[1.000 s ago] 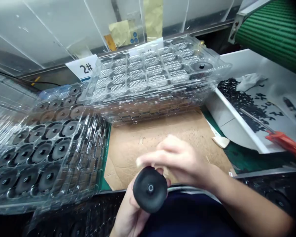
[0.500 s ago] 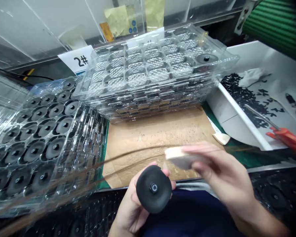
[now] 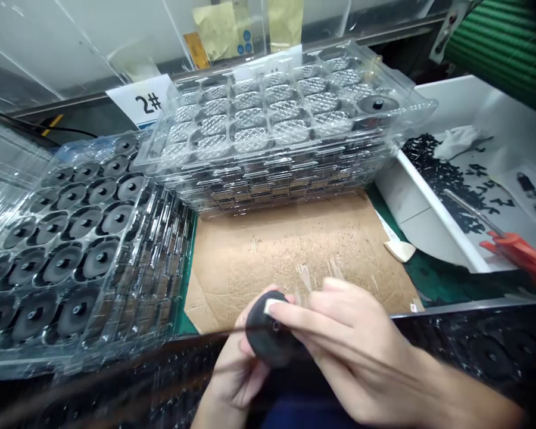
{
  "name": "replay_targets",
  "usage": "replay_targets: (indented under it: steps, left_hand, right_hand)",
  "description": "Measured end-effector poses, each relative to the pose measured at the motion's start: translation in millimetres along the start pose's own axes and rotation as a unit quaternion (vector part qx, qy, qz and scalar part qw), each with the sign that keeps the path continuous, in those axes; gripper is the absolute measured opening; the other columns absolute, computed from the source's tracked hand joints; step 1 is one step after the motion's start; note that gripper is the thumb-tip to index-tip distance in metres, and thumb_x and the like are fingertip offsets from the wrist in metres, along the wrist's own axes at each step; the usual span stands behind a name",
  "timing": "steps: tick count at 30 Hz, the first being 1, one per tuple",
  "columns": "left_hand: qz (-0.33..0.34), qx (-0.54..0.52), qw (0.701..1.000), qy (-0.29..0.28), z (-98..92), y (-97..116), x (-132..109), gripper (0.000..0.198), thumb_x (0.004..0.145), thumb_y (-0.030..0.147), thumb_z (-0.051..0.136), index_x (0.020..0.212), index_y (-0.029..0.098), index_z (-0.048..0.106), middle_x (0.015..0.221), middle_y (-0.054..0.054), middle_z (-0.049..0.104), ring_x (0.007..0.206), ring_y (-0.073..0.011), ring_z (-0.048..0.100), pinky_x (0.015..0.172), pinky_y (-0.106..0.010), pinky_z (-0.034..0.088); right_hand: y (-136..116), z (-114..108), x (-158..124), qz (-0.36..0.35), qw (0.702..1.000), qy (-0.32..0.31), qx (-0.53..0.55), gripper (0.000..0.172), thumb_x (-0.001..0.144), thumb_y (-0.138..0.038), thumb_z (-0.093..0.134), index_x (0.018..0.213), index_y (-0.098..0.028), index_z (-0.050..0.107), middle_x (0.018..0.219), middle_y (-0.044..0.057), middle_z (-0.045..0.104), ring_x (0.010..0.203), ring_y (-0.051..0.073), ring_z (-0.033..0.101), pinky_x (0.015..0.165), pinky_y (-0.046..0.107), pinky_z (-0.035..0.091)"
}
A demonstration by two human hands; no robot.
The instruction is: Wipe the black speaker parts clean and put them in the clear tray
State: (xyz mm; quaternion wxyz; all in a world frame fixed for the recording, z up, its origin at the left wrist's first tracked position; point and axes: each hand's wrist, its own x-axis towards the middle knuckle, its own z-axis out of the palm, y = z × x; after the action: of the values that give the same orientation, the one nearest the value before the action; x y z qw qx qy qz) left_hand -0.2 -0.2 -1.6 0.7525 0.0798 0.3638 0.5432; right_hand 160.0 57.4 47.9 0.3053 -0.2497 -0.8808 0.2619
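Note:
My left hand (image 3: 232, 372) grips a black rounded dish-shaped part (image 3: 259, 335) with a small hollow stud at its middle, the dished face tilted up toward me. Over that face reaches my right hand (image 3: 357, 345), its fingers closed around a pale cream pad (image 3: 271, 306). Only a small corner of the pad shows at the fingertips, touching the dish beside the stud. The right fingers hide the rest of the pad and part of the dish. Below both hands is a brown cardboard sheet (image 3: 268, 250), its surface scuffed.
Stacked transparent trays (image 3: 250, 140) stand behind the cardboard, one black part (image 3: 377, 105) in the top one. More trays of black parts (image 3: 87, 220) are at left. At right, a white bin (image 3: 433, 217) holds small black pieces and a red-handled screwdriver (image 3: 513, 244). Another cream pad (image 3: 399, 250) lies nearby.
My right hand has moved down and left, bringing the cream pad from beside the black dish onto its face. The dish has tilted slightly in my left hand.

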Motion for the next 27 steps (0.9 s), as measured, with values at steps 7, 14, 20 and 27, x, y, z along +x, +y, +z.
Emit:
replay_targets:
  steps: [7, 14, 20, 27]
  left_hand:
    - [0.154, 0.014, 0.986, 0.055, 16.2, 6.3, 3.8, 0.049, 0.055, 0.022, 0.082, 0.101, 0.030, 0.066, 0.103, 0.001, 0.070, 0.092, -0.0218, 0.066, 0.079, -0.027, 0.054]
    - [0.178, 0.031, 0.979, 0.098, 23.5, 1.7, -1.0, 0.055, 0.050, 0.029, 0.084, 0.102, 0.028, 0.066, 0.104, -0.003, 0.070, 0.095, -0.0224, 0.065, 0.083, -0.025, 0.052]
    - [0.176, 0.015, 0.979, 0.099, 10.4, -1.4, 0.2, 0.050, 0.059, 0.027, 0.079, 0.106, 0.027, 0.064, 0.109, -0.003, 0.068, 0.097, -0.0231, 0.064, 0.085, -0.027, 0.051]
    - [0.162, 0.008, 0.982, 0.101, 3.3, 1.4, 5.4, 0.049, 0.063, 0.029, 0.077, 0.109, 0.026, 0.062, 0.113, -0.003, 0.065, 0.102, -0.0200, 0.061, 0.087, -0.024, 0.050]
  right_hand:
    - [0.4, 3.4, -23.3, 0.094, 0.982, 0.093, 0.134, 0.027, 0.086, -0.012, 0.048, 0.111, -0.018, 0.059, 0.082, 0.002, 0.066, 0.066, 0.013, 0.059, 0.059, 0.026, 0.046]
    - [4.2, -9.9, -8.1, 0.056, 0.986, 0.144, 0.066, 0.046, 0.083, -0.010, 0.051, 0.126, -0.027, 0.049, 0.097, 0.000, 0.066, 0.076, 0.016, 0.060, 0.062, 0.028, 0.049]
    - [3.9, 1.1, 4.9, 0.059, 0.997, 0.024, 0.043, 0.040, 0.083, -0.004, 0.047, 0.118, -0.022, 0.056, 0.089, 0.001, 0.066, 0.077, 0.015, 0.059, 0.069, 0.029, 0.046]
    - [43.2, 22.6, -5.9, 0.202, 0.962, 0.029, 0.183, 0.022, 0.089, -0.019, 0.050, 0.106, -0.025, 0.064, 0.096, 0.000, 0.067, 0.085, 0.013, 0.062, 0.071, 0.023, 0.051]
